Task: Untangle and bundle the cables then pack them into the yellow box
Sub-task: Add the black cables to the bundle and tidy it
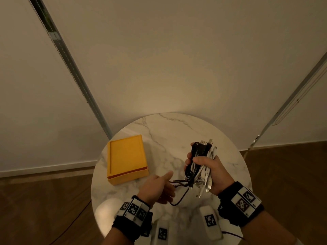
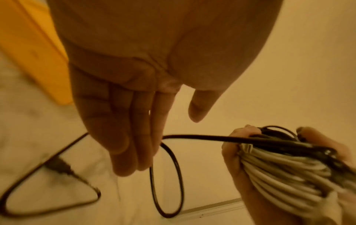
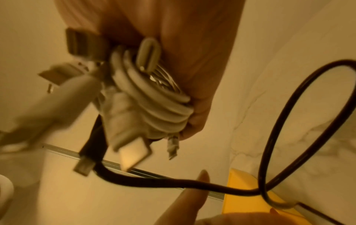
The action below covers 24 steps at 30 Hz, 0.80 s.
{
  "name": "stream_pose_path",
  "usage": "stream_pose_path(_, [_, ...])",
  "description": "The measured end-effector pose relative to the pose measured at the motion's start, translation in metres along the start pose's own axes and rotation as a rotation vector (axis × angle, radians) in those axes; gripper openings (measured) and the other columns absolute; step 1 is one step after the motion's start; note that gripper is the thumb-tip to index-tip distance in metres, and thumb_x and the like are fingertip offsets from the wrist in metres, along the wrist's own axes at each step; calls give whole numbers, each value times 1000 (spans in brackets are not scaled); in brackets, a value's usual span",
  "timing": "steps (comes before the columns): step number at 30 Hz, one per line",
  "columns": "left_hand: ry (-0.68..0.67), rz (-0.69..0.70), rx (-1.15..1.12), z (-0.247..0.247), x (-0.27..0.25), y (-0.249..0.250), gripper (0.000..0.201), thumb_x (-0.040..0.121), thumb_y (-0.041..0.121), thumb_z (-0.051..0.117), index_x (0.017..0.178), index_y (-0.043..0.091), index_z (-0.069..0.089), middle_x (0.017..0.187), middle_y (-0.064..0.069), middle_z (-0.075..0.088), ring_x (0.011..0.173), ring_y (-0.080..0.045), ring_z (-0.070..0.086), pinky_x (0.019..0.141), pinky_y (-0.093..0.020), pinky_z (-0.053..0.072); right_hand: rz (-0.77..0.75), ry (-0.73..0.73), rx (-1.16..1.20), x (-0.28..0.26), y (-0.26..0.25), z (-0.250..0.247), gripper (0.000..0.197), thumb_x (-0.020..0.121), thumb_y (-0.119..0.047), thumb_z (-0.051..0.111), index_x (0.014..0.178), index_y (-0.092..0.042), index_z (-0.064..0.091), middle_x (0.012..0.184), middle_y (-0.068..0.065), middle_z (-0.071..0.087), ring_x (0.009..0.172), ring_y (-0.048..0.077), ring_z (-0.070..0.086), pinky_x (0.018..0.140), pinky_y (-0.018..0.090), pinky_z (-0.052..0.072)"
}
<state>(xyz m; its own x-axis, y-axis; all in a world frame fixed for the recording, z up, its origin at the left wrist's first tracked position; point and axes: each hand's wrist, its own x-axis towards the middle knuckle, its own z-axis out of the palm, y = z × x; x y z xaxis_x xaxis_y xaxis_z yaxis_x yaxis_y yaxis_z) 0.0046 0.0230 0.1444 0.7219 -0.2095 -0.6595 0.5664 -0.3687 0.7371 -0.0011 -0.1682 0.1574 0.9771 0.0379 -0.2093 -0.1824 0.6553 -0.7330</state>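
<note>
A yellow box (image 1: 126, 160) lies lid-shut on the left of the round marble table (image 1: 177, 131); it also shows as the yellow box (image 2: 32, 53) and the yellow box (image 3: 242, 205). My right hand (image 1: 207, 167) grips an upright bundle of black and white cables (image 1: 200, 161) above the table's right half. The wrist views show the bundle (image 3: 154, 99) with several plugs sticking out. A loose dark cable (image 1: 180, 183) trails from it to my left hand (image 1: 164, 184). That left hand (image 2: 161, 144) hangs with straight fingers touching the cable, whose loop (image 2: 167, 182) and plug (image 2: 59, 166) lie on the table.
Two white blocks with black-and-white markers (image 1: 210, 221) (image 1: 162, 234) sit at the table's near edge, with a white rounded object (image 1: 106, 209) at the near left. A pale wall stands behind the table. Wooden floor surrounds it.
</note>
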Motion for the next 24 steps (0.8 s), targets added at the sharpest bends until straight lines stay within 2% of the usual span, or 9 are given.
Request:
stream_pose_path(2, [-54,-91,-121,6,0,0,52,94,47,63,96,-4,75,89,-16,78,78,-26,74,70,-31,58,3,-33,47,-1,0,1,89,40,-17,100,122,-8,65,92,18,65,77,31,66,74,45,58])
stream_pose_path(5, [-116,-142,-371,16,5,-5,34,90,29,72,97,-4,74,98,-20,76,86,-29,74,72,-33,60,4,-68,54,-5,-2,2,90,42,-14,98,124,-6,62,91,18,64,77,31,66,72,45,58])
stream_pose_path(8, [-89,-136,-587,21,12,-7,13,88,8,69,92,-4,73,96,-23,74,77,-24,70,65,-28,59,-7,-46,-33,-8,-5,0,75,46,-8,89,118,-4,65,89,17,65,75,31,65,68,43,58])
stream_pose_path(11, [-11,-30,-627,19,12,-4,8,91,-4,63,97,-7,68,82,-16,73,70,-20,70,63,-26,59,-26,8,-161,-12,-9,-1,51,50,-12,83,99,-5,72,86,19,65,70,32,66,67,44,57])
stream_pose_path(14, [-4,22,-555,15,9,-1,21,90,-7,63,110,-9,60,85,-17,74,75,-24,73,66,-29,59,-55,47,-251,-14,-12,-5,45,50,-15,83,93,-6,72,83,19,65,68,33,65,70,48,56])
stream_pose_path(16, [33,19,-430,10,7,2,20,89,-6,63,108,-6,58,88,-20,76,79,-30,74,69,-33,59,-67,85,-303,-13,-14,-8,57,47,-17,85,100,-3,69,82,18,65,70,34,64,74,53,55])
stream_pose_path(19, [130,87,-217,2,8,5,33,89,-3,63,120,-5,53,88,-23,74,73,-31,75,63,-33,59,-69,109,-420,-11,-14,-13,61,46,-19,87,103,-6,67,83,13,67,77,33,65,82,58,56])
stream_pose_path(22, [197,239,-62,-3,16,2,72,91,3,67,148,21,28,88,-19,72,68,-26,74,65,-38,63,-56,100,-491,-12,-10,-16,52,47,-18,88,96,-13,70,83,8,69,80,29,67,84,53,57])
stream_pose_path(24, [260,385,60,-3,15,4,62,91,10,71,144,18,41,82,-11,74,68,-19,74,71,-43,63,-42,86,-508,-13,-9,-15,47,51,-11,86,95,-12,69,80,6,69,77,24,68,80,48,59])
